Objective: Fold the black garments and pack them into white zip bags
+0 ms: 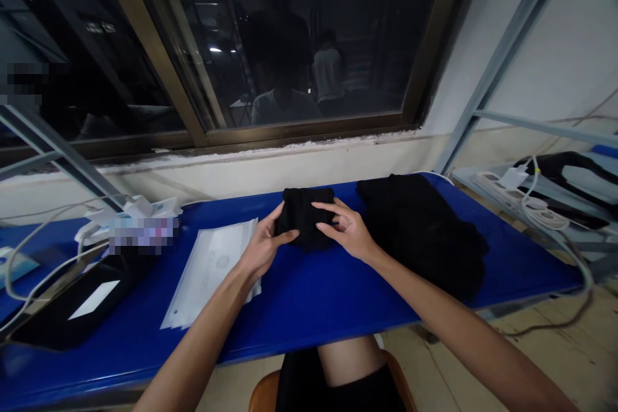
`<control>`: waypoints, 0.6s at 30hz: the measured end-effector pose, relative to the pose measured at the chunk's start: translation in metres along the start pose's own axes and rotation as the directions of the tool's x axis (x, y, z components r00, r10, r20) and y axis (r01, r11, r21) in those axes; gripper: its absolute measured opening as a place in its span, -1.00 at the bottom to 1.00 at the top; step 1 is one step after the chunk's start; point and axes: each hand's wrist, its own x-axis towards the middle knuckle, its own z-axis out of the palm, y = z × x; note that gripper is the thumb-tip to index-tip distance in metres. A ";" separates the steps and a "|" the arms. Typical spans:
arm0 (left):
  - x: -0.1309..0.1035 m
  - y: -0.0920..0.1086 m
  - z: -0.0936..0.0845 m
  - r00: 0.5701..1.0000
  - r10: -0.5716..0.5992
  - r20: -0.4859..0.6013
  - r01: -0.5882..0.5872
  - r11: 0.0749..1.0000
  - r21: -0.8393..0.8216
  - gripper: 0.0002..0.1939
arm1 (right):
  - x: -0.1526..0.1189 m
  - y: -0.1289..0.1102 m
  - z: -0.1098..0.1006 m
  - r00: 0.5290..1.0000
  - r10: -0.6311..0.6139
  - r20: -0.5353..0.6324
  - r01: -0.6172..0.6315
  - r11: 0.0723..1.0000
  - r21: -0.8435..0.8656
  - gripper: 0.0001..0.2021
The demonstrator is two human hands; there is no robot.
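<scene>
Head view shows, nearest, the left hand [261, 248] and right hand [351, 232] pinching a compact folded black cloth [306, 215] from both sides above the blue table [309, 309], likely to keep its folds together, between clear plastic bags [217, 264] and a larger black cloth pile [425, 232], with the window [309, 45] beyond

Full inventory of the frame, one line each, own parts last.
folded cloth: 1, black, between hands
cloth pile: 1, black, table right
plastic bags: stack, count unclear, translucent, table left
labelled item: 1, black, far left
power strips: 2, white, both sides
table: 1, blue, centre
window: 1, dark, behind
metal posts: 2, grey, flanking
chair: 1, brown, below
floor: tan, below
left hand: 1, on cloth
right hand: 1, on cloth
</scene>
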 end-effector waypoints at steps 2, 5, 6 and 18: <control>-0.001 0.002 -0.001 1.000 0.028 0.011 -0.028 0.999 0.024 -0.11 | 0.000 -0.002 -0.001 1.000 -0.002 -0.020 0.002 1.000 0.013 -0.55; -0.002 0.006 -0.008 0.999 0.012 0.032 -0.011 0.999 -0.040 0.19 | -0.002 -0.003 -0.003 0.996 -0.064 -0.060 0.063 0.998 -0.029 -0.56; -0.002 0.007 -0.010 0.999 -0.013 0.044 0.016 0.997 -0.071 0.24 | -0.003 -0.003 -0.004 0.994 -0.087 -0.067 0.083 0.994 -0.065 -0.56; 0.000 -0.004 0.001 0.988 -0.033 -0.151 0.041 0.998 0.049 -0.64 | -0.006 -0.005 0.000 0.972 0.195 0.134 -0.229 0.918 0.323 0.04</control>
